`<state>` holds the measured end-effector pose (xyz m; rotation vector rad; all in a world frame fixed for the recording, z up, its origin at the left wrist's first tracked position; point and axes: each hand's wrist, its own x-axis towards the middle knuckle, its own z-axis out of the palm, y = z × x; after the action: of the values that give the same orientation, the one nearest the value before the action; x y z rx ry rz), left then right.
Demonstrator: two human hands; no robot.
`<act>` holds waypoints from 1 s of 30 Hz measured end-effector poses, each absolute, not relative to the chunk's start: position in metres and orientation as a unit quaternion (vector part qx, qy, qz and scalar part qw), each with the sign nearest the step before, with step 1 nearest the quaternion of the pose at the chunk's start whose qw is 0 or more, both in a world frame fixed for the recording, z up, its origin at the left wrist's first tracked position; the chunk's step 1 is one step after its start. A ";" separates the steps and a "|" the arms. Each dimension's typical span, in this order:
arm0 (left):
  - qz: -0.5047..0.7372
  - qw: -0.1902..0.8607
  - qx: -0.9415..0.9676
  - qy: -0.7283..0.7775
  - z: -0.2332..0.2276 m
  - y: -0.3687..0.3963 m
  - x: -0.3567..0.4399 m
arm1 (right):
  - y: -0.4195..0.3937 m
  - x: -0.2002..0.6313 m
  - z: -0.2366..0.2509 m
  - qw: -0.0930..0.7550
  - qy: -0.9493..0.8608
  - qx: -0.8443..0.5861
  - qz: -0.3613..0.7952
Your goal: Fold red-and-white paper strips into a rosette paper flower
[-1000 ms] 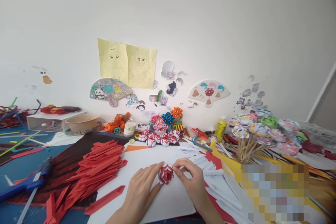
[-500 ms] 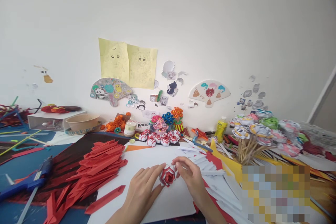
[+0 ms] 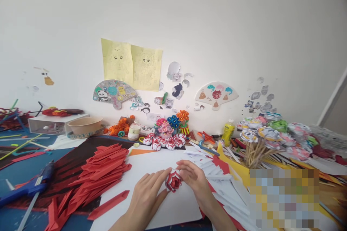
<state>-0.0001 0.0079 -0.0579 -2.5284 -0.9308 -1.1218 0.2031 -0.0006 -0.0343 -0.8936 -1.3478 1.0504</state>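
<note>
A small red-and-white folded paper flower (image 3: 172, 181) rests on a white sheet (image 3: 151, 166) in front of me. My left hand (image 3: 146, 196) lies flat on the sheet with its fingertips against the flower's left side. My right hand (image 3: 195, 180) curls over the flower's top and right side, pinching it with thumb and fingers. A pile of folded red paper strips (image 3: 104, 168) lies to the left of my hands. Folded white strips (image 3: 217, 180) are heaped to the right.
A blue glue gun (image 3: 29, 187) lies at the far left. Finished red-white flowers (image 3: 162, 142) and colourful paper blooms (image 3: 173, 122) stand by the wall. A bunch of paper flowers on sticks (image 3: 268, 137), a yellow bottle (image 3: 227, 133) and a bowl (image 3: 84, 125) crowd the table.
My right hand has slid left and closed further over the flower's top; the flower has turned slightly. My left hand has stayed in place.
</note>
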 end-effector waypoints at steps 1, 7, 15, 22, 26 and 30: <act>-0.381 0.112 -0.862 -0.314 -0.058 0.008 0.000 | -0.001 0.203 -0.034 0.570 -0.569 -0.383 0.452; -0.378 0.100 -0.870 -0.301 -0.056 0.005 0.000 | -0.002 0.203 -0.035 0.571 -0.535 -0.377 0.495; -0.386 0.085 -0.867 -0.305 -0.058 0.005 0.002 | -0.001 0.201 -0.038 0.565 -0.496 -0.366 0.549; -0.377 0.062 -0.866 -0.323 -0.057 0.004 0.002 | -0.001 0.201 -0.035 0.567 -0.486 -0.351 0.564; -0.381 0.054 -0.864 -0.324 -0.055 0.003 0.002 | -0.003 0.202 -0.033 0.568 -0.484 -0.340 0.573; -0.389 0.016 -0.856 -0.341 -0.055 0.003 0.003 | -0.004 0.201 -0.030 0.562 -0.485 -0.338 0.578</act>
<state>0.0026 0.0031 -0.0546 -2.6613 -1.0603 -1.2096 0.2012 -0.0041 -0.0299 -0.7964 -1.1427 1.3610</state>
